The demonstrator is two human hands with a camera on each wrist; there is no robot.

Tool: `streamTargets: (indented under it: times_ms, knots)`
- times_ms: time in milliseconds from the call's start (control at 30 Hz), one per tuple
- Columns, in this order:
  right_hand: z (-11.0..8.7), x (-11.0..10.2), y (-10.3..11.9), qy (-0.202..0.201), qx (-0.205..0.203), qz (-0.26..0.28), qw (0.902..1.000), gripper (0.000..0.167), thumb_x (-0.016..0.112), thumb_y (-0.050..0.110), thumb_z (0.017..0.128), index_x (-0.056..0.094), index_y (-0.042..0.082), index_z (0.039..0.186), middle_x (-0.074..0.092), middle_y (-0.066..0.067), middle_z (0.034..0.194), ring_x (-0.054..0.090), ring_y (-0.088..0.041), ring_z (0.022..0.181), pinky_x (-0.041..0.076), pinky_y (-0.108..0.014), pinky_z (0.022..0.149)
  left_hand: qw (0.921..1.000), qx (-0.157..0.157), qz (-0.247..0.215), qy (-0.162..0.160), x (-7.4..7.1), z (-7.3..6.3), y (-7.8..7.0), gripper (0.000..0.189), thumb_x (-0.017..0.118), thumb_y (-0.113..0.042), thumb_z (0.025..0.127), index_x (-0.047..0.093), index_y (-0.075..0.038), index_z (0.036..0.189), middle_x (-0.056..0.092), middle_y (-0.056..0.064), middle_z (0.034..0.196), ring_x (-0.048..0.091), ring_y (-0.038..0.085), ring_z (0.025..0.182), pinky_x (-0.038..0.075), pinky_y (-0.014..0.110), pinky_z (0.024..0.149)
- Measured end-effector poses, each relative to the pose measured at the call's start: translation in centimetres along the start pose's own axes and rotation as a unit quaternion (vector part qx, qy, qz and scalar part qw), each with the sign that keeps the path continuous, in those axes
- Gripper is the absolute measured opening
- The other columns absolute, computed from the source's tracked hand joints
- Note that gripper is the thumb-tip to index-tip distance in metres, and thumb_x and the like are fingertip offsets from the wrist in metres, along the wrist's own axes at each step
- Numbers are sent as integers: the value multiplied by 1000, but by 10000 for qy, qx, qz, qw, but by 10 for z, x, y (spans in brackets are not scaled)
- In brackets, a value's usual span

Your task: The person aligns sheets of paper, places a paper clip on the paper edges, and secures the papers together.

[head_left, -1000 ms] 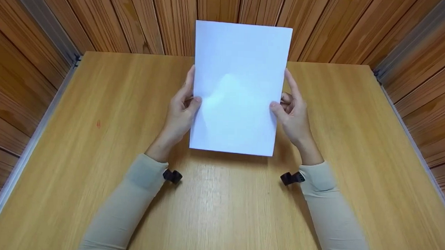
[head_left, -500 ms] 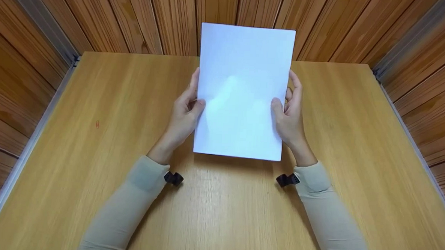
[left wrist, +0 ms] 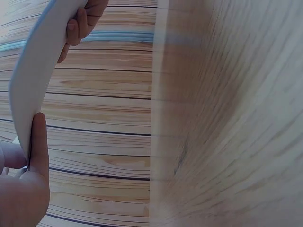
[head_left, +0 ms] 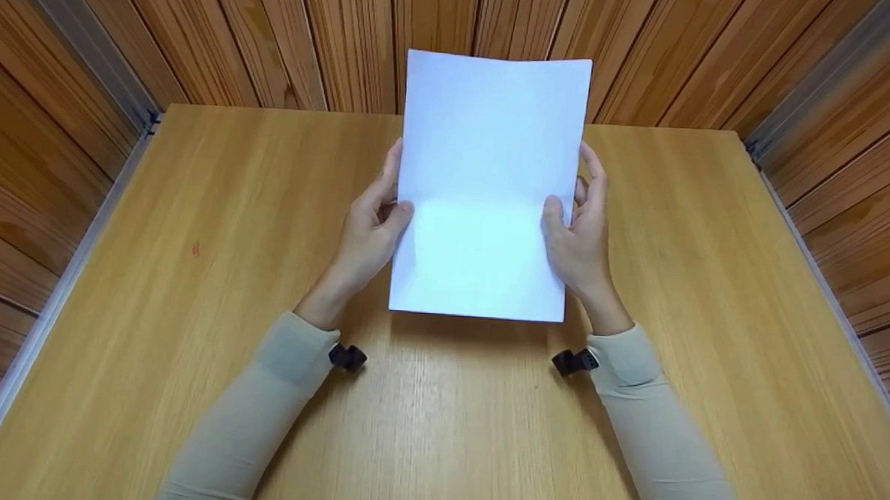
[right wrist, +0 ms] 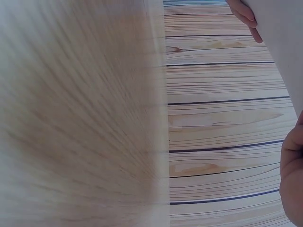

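A blank white sheet of paper [head_left: 487, 154], taller than wide, is held up over the table between both hands. My left hand [head_left: 367, 235] pinches its left edge, thumb on the front and fingers behind. On the opposite edge my right hand [head_left: 584, 248] grips it the same way, its thumb lying along the front. The sheet's top edge dips slightly in the middle. In the left wrist view the paper [left wrist: 40, 71] is seen from behind, curved, with left fingers [left wrist: 40, 142] against its back. The right wrist view shows part of the paper [right wrist: 284, 42] at the right.
Below the hands spreads a light wooden table [head_left: 437, 430], with a small red mark [head_left: 196, 249] on its left side. Wood-plank walls [head_left: 349, 43] stand behind it and at both sides. A dark wrist camera [head_left: 348, 357] sits at each sleeve cuff.
The sheet has shifted a little right and down with both hands. My right thumb now lies further over its front. The top edge, straight before, now bends in the middle.
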State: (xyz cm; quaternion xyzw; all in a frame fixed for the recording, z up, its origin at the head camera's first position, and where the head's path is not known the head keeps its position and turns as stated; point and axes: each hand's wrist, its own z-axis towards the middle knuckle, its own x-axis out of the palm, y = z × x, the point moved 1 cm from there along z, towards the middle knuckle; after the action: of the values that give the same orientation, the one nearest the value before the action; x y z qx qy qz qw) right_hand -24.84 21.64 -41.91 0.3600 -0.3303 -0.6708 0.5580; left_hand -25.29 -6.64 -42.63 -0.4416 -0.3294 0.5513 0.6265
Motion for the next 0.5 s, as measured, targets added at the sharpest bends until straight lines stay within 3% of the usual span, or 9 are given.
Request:
streamTargets:
  times_ms: [233,500]
  knots:
    - [0,-1,-1,-58,53,-51,10000,70,50,-6,103,24,8,166,57,-10,144,59,-26,129,55,-34,97,9999,-88,25,44,-1,0,0,75,46,8,106,24,-25,170,20,-9,175,29,7,157,38,32,114]
    - [-1,-1,-1,-35,-28,62,10000,69,49,-7,104,24,6,167,61,-13,144,62,-28,129,58,-33,93,9999,-119,-49,71,-1,0,0,75,48,7,106,24,-25,170,18,-5,176,27,8,158,36,33,118]
